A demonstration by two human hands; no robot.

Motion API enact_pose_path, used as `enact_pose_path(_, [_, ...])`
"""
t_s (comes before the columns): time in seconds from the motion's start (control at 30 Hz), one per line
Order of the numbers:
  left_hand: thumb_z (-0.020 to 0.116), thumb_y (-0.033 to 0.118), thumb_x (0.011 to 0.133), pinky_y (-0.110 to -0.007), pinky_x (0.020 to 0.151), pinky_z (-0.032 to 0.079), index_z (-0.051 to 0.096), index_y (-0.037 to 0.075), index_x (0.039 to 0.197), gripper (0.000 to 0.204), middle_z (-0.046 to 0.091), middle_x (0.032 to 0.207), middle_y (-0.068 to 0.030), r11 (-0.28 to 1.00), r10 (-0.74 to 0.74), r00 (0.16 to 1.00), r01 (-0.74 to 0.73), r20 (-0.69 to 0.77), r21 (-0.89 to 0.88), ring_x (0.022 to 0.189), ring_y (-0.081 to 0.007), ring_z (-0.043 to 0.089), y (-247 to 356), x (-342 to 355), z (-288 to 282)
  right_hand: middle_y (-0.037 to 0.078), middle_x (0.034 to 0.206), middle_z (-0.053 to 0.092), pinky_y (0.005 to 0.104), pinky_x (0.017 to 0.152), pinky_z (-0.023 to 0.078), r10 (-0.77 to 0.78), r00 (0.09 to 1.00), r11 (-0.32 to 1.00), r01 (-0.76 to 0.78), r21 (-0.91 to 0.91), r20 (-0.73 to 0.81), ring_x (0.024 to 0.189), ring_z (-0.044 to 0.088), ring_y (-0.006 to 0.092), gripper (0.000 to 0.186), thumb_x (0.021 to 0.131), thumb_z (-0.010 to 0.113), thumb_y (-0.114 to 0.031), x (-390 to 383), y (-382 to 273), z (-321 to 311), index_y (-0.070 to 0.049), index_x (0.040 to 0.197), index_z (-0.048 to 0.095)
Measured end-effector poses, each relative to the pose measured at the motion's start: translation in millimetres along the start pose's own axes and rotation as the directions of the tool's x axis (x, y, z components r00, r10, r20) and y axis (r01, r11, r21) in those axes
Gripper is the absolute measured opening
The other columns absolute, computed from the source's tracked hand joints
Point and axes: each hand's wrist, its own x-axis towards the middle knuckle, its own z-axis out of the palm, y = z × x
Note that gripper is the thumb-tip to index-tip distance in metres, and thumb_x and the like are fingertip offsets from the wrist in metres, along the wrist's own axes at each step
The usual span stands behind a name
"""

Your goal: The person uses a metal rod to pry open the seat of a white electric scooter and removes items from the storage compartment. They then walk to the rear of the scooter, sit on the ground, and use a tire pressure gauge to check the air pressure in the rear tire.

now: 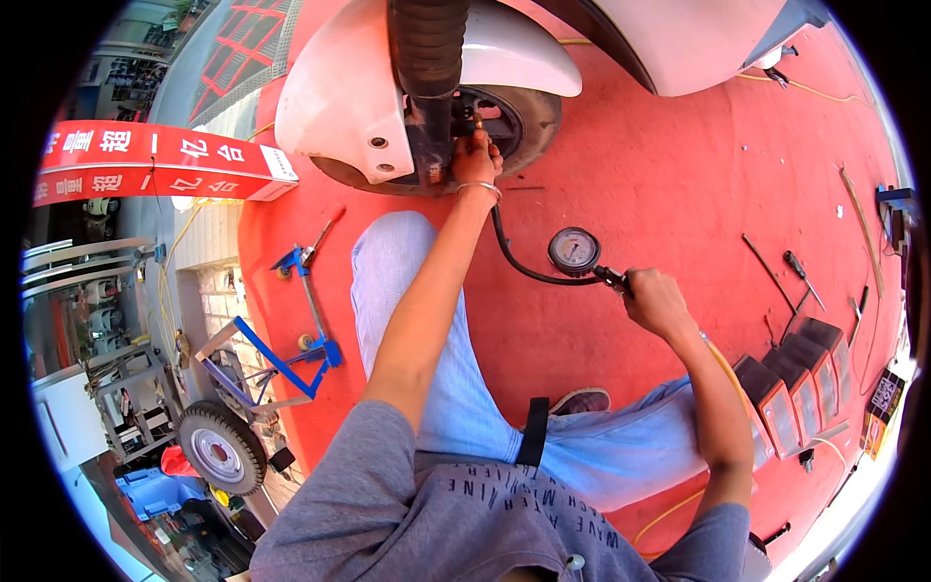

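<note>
My left hand [476,161] reaches in at the wheel hub, its fingers closed round the end of a black air hose [519,269]; a brass-coloured fitting shows just above the fingertips. The wheel's tyre [543,121] stands under a white fender [335,102], beside a dark fork leg with a ribbed rubber boot [428,48]. Low to the right, my right hand [657,305] is wrapped round the handle of a tyre inflator [611,279]. Its round dial gauge [574,250] faces up, and the hose runs from it to my left hand. Whether the fitting sits on the valve is hidden.
On the red mat [601,175] a blue-handled jack-like tool [315,301] lies left of my knee. A screwdriver [803,276] and thin rods lie at the right, near several dark blocks [800,373]. A loose wheel [221,448] leans lower left, below a red sign box [165,160].
</note>
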Motion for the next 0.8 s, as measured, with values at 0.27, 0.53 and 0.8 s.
enact_pose_path(0.27, [0.048,0.024,0.09,-0.022,0.038,0.024,0.048,0.009,0.078,0.019,0.045,0.065,-0.0016,0.994,-0.07,0.993,0.078,0.099,-0.072,0.045,-0.0083,0.034,-1.2,7.4,-4.9,0.015,0.063,0.061,0.0317,0.05,0.049,0.258,0.808,0.872,-0.431,0.233,0.529,0.058,0.062,0.019,0.012,0.066,0.064,-0.005,24.2,31.8,46.0,0.005,0.072,0.061])
enact_pose_path(0.53, [0.043,0.032,0.091,-0.021,0.052,0.032,0.047,-0.003,0.102,0.037,0.042,0.075,0.0,0.879,-0.258,0.782,0.433,0.567,-0.198,0.058,-0.0087,0.038,6.2,17.1,-26.2,0.011,0.071,0.063,0.0253,0.047,0.048,-0.017,0.49,0.366,-0.808,0.461,0.872,0.053,0.059,0.016,0.016,0.072,0.064,-0.007,42.9,52.9,70.4,0.003,0.084,0.06])
enact_pose_path(0.8, [0.044,0.048,0.086,-0.02,0.049,0.028,0.048,0.007,0.086,0.041,0.038,0.062,0.0022,0.941,-0.278,0.847,0.335,0.453,-0.05,0.049,-0.0056,0.033,9.4,1.0,-16.8,0.01,0.07,0.057,0.0206,0.039,0.033,-0.281,0.283,-0.026,-0.957,0.287,0.917,0.041,0.039,0.008,0.01,0.081,0.056,-0.01,33.6,16.1,62.9,-0.001,0.084,0.053])
